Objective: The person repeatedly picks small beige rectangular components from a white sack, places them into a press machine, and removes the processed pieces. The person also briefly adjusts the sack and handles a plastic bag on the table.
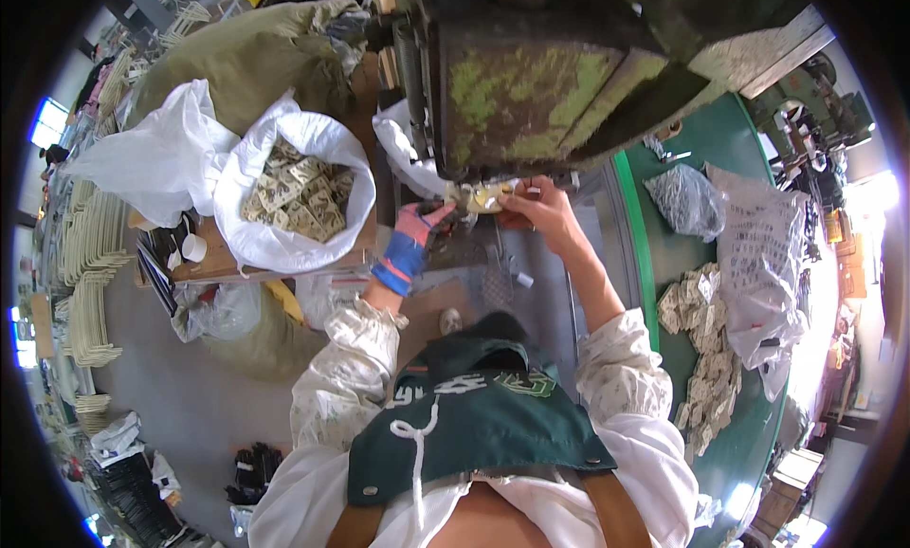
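Just under the green machine's lower edge, my bare right hand (pixel 542 210) pinches the right end of a small flat cream-yellow piece (pixel 485 199) between thumb and fingers. My left hand (pixel 414 233) wears a pink and blue glove and is closed at the left of that piece. Its fingertips come up to the piece's left end, and what they grip is too small to make out. The large worn machine (pixel 531 98) with chipped green paint overhangs both hands.
Left of my hands, an open white sack (pixel 232 202) holds many small patterned cream pieces (pixel 301 190). A green-topped table (pixel 668 235) on the right bears heaped similar pieces (pixel 706 344), a clear plastic bag (pixel 684 202) and a large printed sack (pixel 758 254).
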The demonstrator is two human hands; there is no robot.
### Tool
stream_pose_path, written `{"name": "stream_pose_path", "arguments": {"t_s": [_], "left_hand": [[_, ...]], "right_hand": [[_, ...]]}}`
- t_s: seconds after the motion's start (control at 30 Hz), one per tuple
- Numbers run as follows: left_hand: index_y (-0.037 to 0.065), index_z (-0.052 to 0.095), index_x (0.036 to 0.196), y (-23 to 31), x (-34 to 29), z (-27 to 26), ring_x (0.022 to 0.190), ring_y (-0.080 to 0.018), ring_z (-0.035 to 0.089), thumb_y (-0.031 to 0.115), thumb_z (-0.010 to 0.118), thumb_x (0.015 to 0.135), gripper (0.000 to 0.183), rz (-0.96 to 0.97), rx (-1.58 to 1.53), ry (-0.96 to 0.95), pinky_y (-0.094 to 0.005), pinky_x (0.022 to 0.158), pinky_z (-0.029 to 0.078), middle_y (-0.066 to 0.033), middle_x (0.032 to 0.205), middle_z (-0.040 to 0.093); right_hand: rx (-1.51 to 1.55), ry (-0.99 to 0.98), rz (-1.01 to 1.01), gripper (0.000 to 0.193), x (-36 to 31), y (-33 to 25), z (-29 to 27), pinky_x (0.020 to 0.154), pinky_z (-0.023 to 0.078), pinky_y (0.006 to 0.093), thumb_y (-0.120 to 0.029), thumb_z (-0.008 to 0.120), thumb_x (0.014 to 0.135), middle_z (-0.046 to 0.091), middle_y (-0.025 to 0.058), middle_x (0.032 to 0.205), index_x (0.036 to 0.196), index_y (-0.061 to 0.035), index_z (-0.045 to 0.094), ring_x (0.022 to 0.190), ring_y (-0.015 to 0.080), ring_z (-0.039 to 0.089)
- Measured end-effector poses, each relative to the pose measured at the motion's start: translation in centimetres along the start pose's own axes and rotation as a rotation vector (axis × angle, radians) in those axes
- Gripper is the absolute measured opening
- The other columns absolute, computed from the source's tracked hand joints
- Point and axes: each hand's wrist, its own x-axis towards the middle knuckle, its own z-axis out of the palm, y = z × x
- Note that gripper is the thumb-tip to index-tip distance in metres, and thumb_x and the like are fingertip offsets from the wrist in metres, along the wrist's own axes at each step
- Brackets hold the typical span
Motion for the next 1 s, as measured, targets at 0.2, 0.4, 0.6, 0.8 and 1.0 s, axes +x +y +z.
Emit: {"name": "stream_pose_path", "arguments": {"t_s": [0.2,0.4,0.6,0.8,1.0], "left_hand": [[0.005,0.066,0.102,-0.5,0.0,-0.5,0.068,-0.0069,0.057,0.008,0.062,0.083,0.019,0.099,0.155,-0.028,-0.0226,0.060,0.049,-0.0005,0.077,0.060],[0.010,0.065,0.108,-1.1,0.4,-1.0,0.068,-0.0085,0.057,0.000,0.059,0.081,0.029,0.193,0.399,-0.058,-0.0238,0.063,0.050,-0.0030,0.092,0.059],[0.002,0.065,0.085,-0.9,0.8,-0.4,0.061,-0.0090,0.058,0.024,0.074,0.076,0.025,0.186,0.068,-0.027,-0.0222,0.052,0.045,-0.0024,0.073,0.063],[-0.003,0.063,0.093,-3.4,0.0,-1.9,0.072,-0.0148,0.061,0.011,0.069,0.078,0.021,0.894,0.803,0.103,-0.0265,0.063,0.051,-0.0073,0.089,0.064],[0.006,0.064,0.069,1.9,-2.1,-13.2,0.048,-0.0071,0.048,0.028,0.069,0.078,0.024,0.427,-0.078,0.557,-0.0238,0.044,0.037,-0.0008,0.060,0.059]], "right_hand": [[-0.003,-0.005,0.026,0.043,0.0,-0.3,0.1,0.064,0.056,0.0306,-0.013,0.071,0.079,0.061,0.0150,0.089,0.104,0.0060,0.042,0.072,0.0210,0.065],[-0.024,-0.032,-0.010,0.034,-0.2,-0.6,0.0,0.063,0.056,0.0294,-0.010,0.069,0.080,0.061,0.0125,0.085,0.099,0.0042,0.045,0.071,0.0196,0.066],[-0.028,-0.078,-0.073,0.019,0.6,-0.2,-0.2,0.059,0.056,0.0281,-0.007,0.067,0.080,0.063,0.0111,0.079,0.081,-0.0006,0.049,0.067,0.0184,0.065],[-0.007,0.002,-0.141,0.018,-3.4,2.4,-0.7,0.066,0.056,0.0336,-0.013,0.063,0.086,0.065,0.0094,0.083,0.095,-0.0006,0.054,0.076,0.0182,0.065],[0.056,-0.215,0.077,0.016,-5.5,8.6,3.8,0.069,0.056,0.0310,-0.010,0.063,0.085,0.065,0.0119,0.086,0.094,-0.0003,0.054,0.078,0.0188,0.065]]}}
